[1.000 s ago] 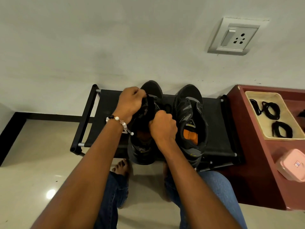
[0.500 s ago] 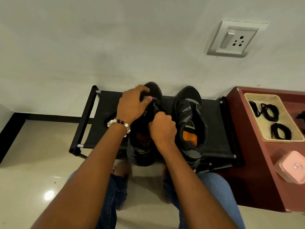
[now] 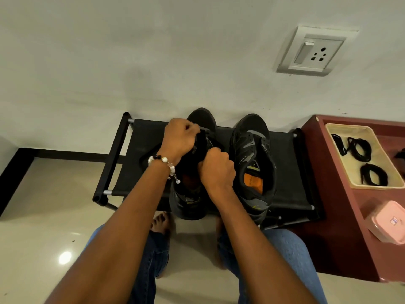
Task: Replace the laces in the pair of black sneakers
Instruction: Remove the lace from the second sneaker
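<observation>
The left sneaker (image 3: 188,194), black mesh with a rounded toe, stands on the black fabric shelf (image 3: 135,172) of a metal-tube rack. The left hand (image 3: 179,139) pinches its lacing area; the right hand (image 3: 215,170) is curled tight on the tongue. Just beside it stands the right sneaker (image 3: 254,163), grey-trimmed, with an orange insole whose print is unreadable. Coiled black laces (image 3: 359,148) lie in a cream tray (image 3: 359,185) on the maroon cabinet (image 3: 328,216).

You wear blue jeans (image 3: 289,255) and a bead bracelet (image 3: 163,164) of white and black beads, arms bare, feet bare.
</observation>
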Demonstrator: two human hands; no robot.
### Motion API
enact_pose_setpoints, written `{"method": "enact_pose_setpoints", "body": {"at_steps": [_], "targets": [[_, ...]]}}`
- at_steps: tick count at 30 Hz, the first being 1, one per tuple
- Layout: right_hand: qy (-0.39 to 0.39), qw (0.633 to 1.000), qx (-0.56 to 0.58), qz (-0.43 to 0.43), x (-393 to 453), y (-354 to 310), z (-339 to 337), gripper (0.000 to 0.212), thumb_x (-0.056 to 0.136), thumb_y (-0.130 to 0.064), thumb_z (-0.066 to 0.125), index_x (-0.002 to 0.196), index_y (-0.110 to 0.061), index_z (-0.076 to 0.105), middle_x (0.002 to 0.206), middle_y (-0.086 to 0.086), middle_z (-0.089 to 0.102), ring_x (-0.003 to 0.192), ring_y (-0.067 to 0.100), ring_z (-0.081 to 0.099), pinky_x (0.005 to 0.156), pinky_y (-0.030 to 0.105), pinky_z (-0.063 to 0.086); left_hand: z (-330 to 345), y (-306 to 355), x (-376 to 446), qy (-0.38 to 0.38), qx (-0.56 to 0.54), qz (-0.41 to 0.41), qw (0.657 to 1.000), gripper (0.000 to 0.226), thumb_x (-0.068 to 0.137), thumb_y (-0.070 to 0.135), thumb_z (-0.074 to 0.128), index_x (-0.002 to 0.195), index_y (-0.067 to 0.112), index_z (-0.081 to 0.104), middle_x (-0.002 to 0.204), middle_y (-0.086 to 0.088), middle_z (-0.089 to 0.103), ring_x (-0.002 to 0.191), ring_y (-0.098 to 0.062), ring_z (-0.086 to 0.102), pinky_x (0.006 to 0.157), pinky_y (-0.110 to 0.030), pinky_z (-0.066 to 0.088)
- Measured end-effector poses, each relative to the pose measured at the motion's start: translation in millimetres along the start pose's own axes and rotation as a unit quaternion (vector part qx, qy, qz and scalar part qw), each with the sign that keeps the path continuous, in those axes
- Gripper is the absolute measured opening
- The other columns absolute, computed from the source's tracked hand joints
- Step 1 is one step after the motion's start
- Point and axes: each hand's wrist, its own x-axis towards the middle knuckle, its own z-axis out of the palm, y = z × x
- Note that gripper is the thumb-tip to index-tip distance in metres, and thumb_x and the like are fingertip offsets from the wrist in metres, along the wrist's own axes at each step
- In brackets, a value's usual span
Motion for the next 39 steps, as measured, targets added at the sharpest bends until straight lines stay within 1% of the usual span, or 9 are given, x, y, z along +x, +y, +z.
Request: {"method": "enact_pose_setpoints", "body": {"at_steps": [5,7,9,12,15,20,29,35,39], "targets": [[0.004,1.0,0.0,0.004,-1,0,-1,0.027,0.097,-0.019,0.049,0.112,0.002,0.055,0.107,0.018,0.063,0.098,0.04,0.063,0.064,0.036,0.043,-30,32,-12,0.017,-0.429,-0.079,0.9,0.024,0.092,0.006,0.046,0.073,0.004,0.061,0.071,-0.009,0.068,0.073,-0.026,0.068,0.064,-0.032,0.053],[0.009,1.0,-0.003,0.003,-1,0,0,0.028,0.098,-0.02,0.048,0.112,0.002,0.055,0.106,0.018,0.063,0.097,0.039,0.064,0.063,0.035,0.043,-45,39,-10,0.034,-0.557,-0.053,0.828,0.022,0.093,0.007,0.044,0.072,0.01,0.051,0.064,-0.004,0.06,0.057,-0.021,0.059,0.067,-0.033,0.051],[0.009,1.0,-0.005,0.004,-1,-1,0,0.029,0.098,-0.022,0.048,0.113,0.002,0.056,0.106,0.017,0.064,0.096,0.038,0.064,0.064,0.036,0.045,-52,40,-7,0.04,-0.584,-0.046,0.809,0.024,0.095,0.015,0.05,0.071,0.015,0.047,0.061,-0.001,0.051,0.047,-0.015,0.042,0.063,-0.033,0.05],[0.006,1.0,-0.007,0.003,0,-1,0,0.028,0.097,-0.021,0.049,0.113,0.002,0.056,0.106,0.017,0.064,0.097,0.038,0.064,0.064,0.036,0.045,-43,28,-6,0.049,-0.374,-0.032,0.926,0.023,0.093,0.029,0.061,0.075,0.019,0.05,0.06,0.003,0.05,0.044,-0.009,0.037,0.047,-0.026,0.038],[0.003,1.0,-0.012,-0.001,-1,-1,-2,0.028,0.097,-0.02,0.049,0.114,0.002,0.056,0.108,0.017,0.063,0.099,0.038,0.064,0.064,0.035,0.042,-20,6,-5,0.057,-0.069,0.05,0.995,0.021,0.086,0.038,0.068,0.099,0.025,0.058,0.074,0.004,0.061,0.058,-0.007,0.054,0.057,-0.021,0.045],[-0.005,1.0,-0.01,0.001,0,0,-1,0.03,0.097,-0.02,0.049,0.115,0.003,0.054,0.11,0.019,0.063,0.1,0.039,0.063,0.068,0.038,0.046,6,-8,-2,-0.006,0.237,0.115,0.965,0.017,0.09,0.031,0.065,0.102,0.022,0.073,0.107,-0.005,0.065,0.094,-0.022,0.063,0.078,-0.031,0.05],[-0.005,1.0,-0.005,0.013,3,1,1,0.026,0.097,-0.017,0.047,0.113,0.0,0.056,0.108,0.018,0.063,0.099,0.038,0.063,0.064,0.035,0.042,15,-2,1,0.038,0.337,0.114,0.934,0.023,0.09,0.032,0.067,0.094,0.011,0.072,0.095,-0.009,0.065,0.083,-0.025,0.063,0.074,-0.034,0.055],[-0.002,1.0,0.001,0.009,3,2,2,0.024,0.097,-0.017,0.047,0.111,0.0,0.057,0.105,0.017,0.063,0.097,0.038,0.064,0.064,0.036,0.044,19,-8,5,-0.039,0.471,0.174,0.864,0.026,0.102,0.02,0.045,0.117,0.001,0.053,0.122,-0.02,0.049,0.104,-0.04,0.055,0.082,-0.041,0.049],[-0.006,1.0,0.009,0.0,3,2,1,0.023,0.096,-0.017,0.049,0.11,0.0,0.057,0.103,0.017,0.064,0.095,0.037,0.064,0.061,0.035,0.043,16,-6,1,-0.063,0.433,0.171,0.883,0.03,0.104,0.016,0.033,0.116,-0.002,0.054,0.118,-0.02,0.051,0.107,-0.034,0.052,0.075,-0.036,0.042]]}}
